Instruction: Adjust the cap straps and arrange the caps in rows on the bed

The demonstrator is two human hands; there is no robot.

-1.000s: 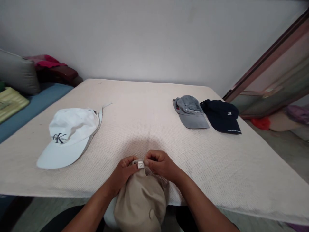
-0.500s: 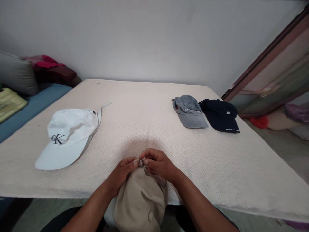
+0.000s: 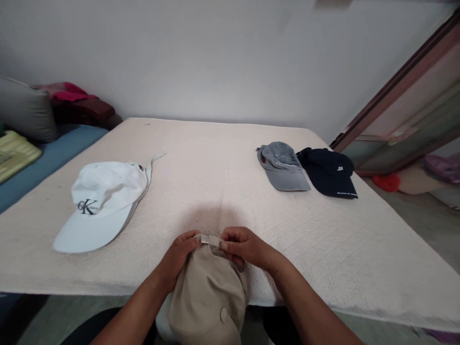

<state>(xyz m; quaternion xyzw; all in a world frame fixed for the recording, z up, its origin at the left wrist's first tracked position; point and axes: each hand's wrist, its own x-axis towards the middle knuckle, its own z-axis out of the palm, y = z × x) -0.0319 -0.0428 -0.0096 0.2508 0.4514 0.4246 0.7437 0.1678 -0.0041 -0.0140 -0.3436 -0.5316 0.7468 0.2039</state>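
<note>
A beige cap (image 3: 210, 297) hangs at the near edge of the table, its back opening turned up toward the tabletop. My left hand (image 3: 179, 256) is closed on the left end of the cap's back strap, beside a small metal buckle (image 3: 204, 239). My right hand (image 3: 244, 247) pinches the strap (image 3: 215, 241) on the other side, so a short length of it shows stretched between the two hands. Part of the cap's opening is hidden behind my right fingers.
On the left of the table (image 3: 201, 158) lies a white cap (image 3: 108, 187) with black letters. A grey cap (image 3: 282, 165) and a navy cap (image 3: 328, 170) sit side by side at the right. A blue bed or bench (image 3: 72, 146) with cushions adjoins the left side.
My right hand has slid to the right along the strap, away from my left hand. The buckle and strap now show between them; both hands keep hold of the cap.
</note>
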